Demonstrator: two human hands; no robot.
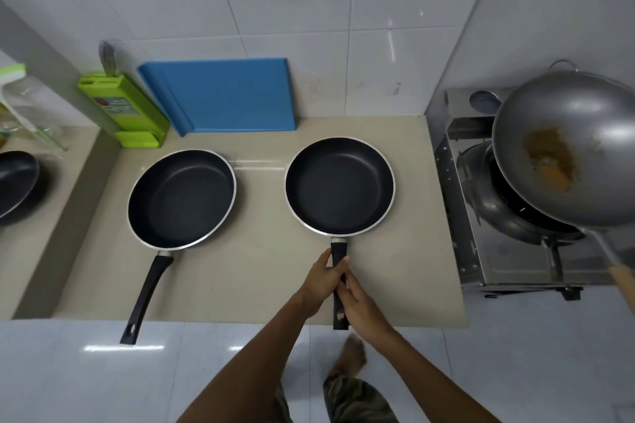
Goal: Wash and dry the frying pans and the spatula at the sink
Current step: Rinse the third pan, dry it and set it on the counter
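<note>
Two black frying pans lie on the beige counter (261, 271). The right frying pan (339, 186) has its handle pointing toward me, and both hands hold that handle. My left hand (324, 276) grips it near the pan; my right hand (359, 302) grips it lower, by the counter's edge. The left frying pan (181, 198) sits untouched, its handle sticking out past the counter edge. A third black pan (15, 182) shows partly at the far left. No spatula is in view.
A blue cutting board (220, 94) and a green knife block (123, 110) lean against the tiled wall. At the right, a grey wok (567, 148) with orange residue rests on a metal gas stove (481, 251). A clear container (24, 103) stands at the far left.
</note>
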